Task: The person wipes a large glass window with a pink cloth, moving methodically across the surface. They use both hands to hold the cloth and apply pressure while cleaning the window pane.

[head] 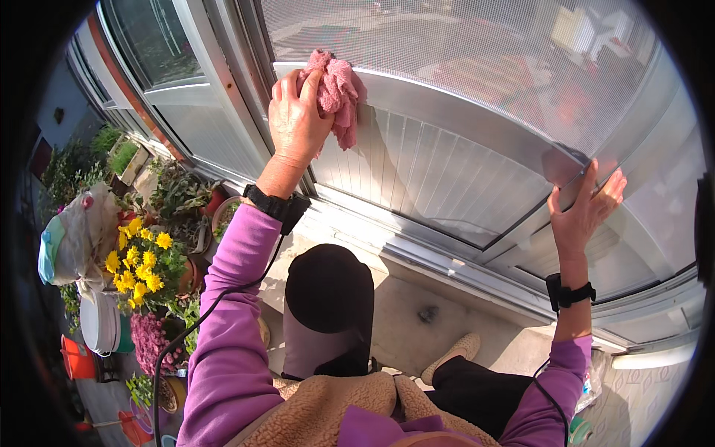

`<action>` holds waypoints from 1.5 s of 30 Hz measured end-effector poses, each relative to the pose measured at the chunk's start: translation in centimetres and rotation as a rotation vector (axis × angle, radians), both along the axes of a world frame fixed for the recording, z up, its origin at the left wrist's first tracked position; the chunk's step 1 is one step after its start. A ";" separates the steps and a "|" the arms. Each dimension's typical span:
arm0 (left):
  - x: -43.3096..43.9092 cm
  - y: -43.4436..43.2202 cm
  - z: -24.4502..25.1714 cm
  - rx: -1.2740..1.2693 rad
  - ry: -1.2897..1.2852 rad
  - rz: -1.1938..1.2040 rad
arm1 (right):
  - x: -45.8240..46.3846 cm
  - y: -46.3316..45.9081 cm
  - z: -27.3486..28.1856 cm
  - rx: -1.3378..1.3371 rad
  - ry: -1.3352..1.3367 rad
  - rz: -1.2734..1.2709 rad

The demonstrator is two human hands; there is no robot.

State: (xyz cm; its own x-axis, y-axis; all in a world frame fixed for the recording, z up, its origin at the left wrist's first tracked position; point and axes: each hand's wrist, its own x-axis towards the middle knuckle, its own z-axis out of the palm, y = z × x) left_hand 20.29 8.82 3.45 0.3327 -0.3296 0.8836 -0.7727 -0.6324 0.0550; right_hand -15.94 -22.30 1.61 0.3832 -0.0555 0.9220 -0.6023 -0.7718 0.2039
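Note:
A bunched pink cloth is gripped in my left hand. It lies against the left end of the metal rail of a screen door, just below the mesh screen. Part of the cloth hangs over the ribbed lower panel. My right hand holds nothing; its fingers are spread on the door's metal frame at the right, near the rail's other end. Black straps with small devices circle both wrists, and a cable runs along each sleeve.
Potted plants crowd the left side, among them yellow flowers and pink flowers. A white bucket and a red bucket stand beside them. The door's bottom track borders the concrete floor. My knee is bent below the door.

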 end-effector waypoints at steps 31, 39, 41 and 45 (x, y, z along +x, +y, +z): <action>1.6 -0.1 0.1 -0.172 0.443 0.200 | 0.9 -0.3 -0.5 -0.003 -0.048 0.003; -4.2 -1.8 -5.5 -0.007 0.363 -0.156 | 0.2 0.1 0.1 -0.057 0.006 0.064; -3.5 -1.4 -5.6 -0.016 0.318 -0.156 | -0.1 0.0 0.1 -0.049 0.025 0.050; 0.1 0.4 -3.4 -0.287 0.414 -0.081 | -0.1 -0.6 -0.2 -0.063 0.028 0.033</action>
State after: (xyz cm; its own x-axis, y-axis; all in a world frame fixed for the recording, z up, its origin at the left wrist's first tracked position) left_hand 20.40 9.21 0.02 0.6575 -0.1324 0.7418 -0.6954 -0.4856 0.5297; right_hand -16.06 -22.86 1.39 0.4096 0.0158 0.9121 -0.5701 -0.7761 0.2695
